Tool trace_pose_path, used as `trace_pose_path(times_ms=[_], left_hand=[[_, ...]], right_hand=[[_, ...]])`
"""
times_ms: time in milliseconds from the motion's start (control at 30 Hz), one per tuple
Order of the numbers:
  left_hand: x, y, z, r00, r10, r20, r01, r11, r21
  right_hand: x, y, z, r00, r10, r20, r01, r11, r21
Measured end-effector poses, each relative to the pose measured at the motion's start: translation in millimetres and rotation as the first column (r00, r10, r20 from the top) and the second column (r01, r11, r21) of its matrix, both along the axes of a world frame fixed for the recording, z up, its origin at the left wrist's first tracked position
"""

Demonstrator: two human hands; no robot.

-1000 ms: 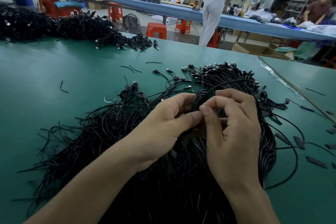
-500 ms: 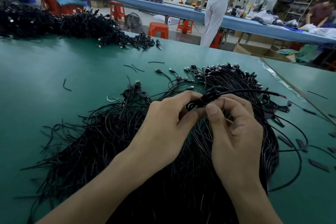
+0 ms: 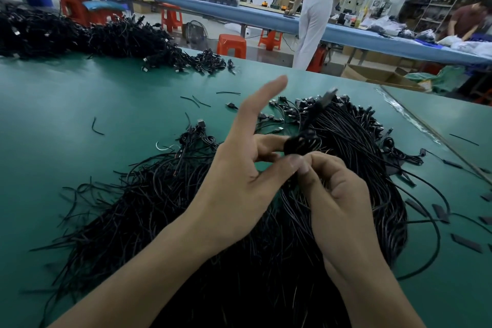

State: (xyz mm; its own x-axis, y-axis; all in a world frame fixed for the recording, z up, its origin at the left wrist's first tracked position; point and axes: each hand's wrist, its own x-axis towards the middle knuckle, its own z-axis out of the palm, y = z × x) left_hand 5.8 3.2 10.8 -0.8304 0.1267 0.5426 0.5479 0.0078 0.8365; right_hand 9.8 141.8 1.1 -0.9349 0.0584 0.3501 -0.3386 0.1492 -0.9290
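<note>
Nearest, both forearms reach in over the big heap of loose black cables [image 3: 165, 210], which spreads across the green table top [image 3: 66, 114]. The right hand [image 3: 338, 200] hangs above the middle of the heap, its fingers curled tight, thumb and forefinger pinching the underside of a small coiled black cable [image 3: 299, 144]. The left hand [image 3: 239, 181] is just to its left, half open: the forefinger sticks straight up and away, the thumb stretches across to meet the right thumb tip, and the bent middle fingers touch the side of the coil, so the coil is nipped between both hands, lifted clear of the heap. One end of it, a blurred plug [image 3: 329, 95], rises over the heap's far edge.

Right of the heap lie flat black strips [image 3: 466, 243]; left of it, a short bent wire offcut [image 3: 96, 126]. Beyond the heap to the far left sits a second mound of black cables [image 3: 80, 34] at the table's back edge. Past the heap stand orange plastic stools [image 3: 231, 45] and an open brown cardboard box [image 3: 378, 76]. Farther still runs a long blue workbench [image 3: 266, 16], where a person in a grey top and white trousers [image 3: 315, 21] stands, back turned.
</note>
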Motion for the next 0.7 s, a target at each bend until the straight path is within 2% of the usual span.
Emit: trace_pose_path(times_ms=[167,233,300,433,567,633,700], left_hand=[[-1,2,-2,0.98,0.158,-0.117,-0.184,0.947,-0.264],[-1,2,-3,0.961,0.196,-0.195,-0.251,0.913,-0.321],[0,2,-4,0.957,0.206,-0.202,-0.265,0.904,-0.334],[3,5,-3,0.979,0.186,-0.087,-0.205,0.907,-0.368],[4,7,-5,0.972,0.211,-0.099,-0.233,0.879,-0.416],[3,8,-5,0.988,0.152,0.001,-0.14,0.912,-0.387],[1,8,-3,0.978,0.126,0.167,-0.076,0.959,-0.275]], right_hand=[[-7,8,-4,0.996,-0.087,0.027,0.088,0.996,-0.024],[-10,12,-6,0.988,-0.149,0.031,0.15,0.989,-0.015],[-11,16,-5,0.981,-0.192,0.038,0.193,0.981,-0.032],[-8,17,-3,0.972,-0.23,-0.048,0.23,0.973,0.004],[-3,10,2,0.962,-0.221,-0.163,0.234,0.97,0.063],[-1,5,1,0.968,-0.186,-0.168,0.203,0.975,0.09],[1,1,1,0.978,-0.14,-0.154,0.156,0.983,0.095]])
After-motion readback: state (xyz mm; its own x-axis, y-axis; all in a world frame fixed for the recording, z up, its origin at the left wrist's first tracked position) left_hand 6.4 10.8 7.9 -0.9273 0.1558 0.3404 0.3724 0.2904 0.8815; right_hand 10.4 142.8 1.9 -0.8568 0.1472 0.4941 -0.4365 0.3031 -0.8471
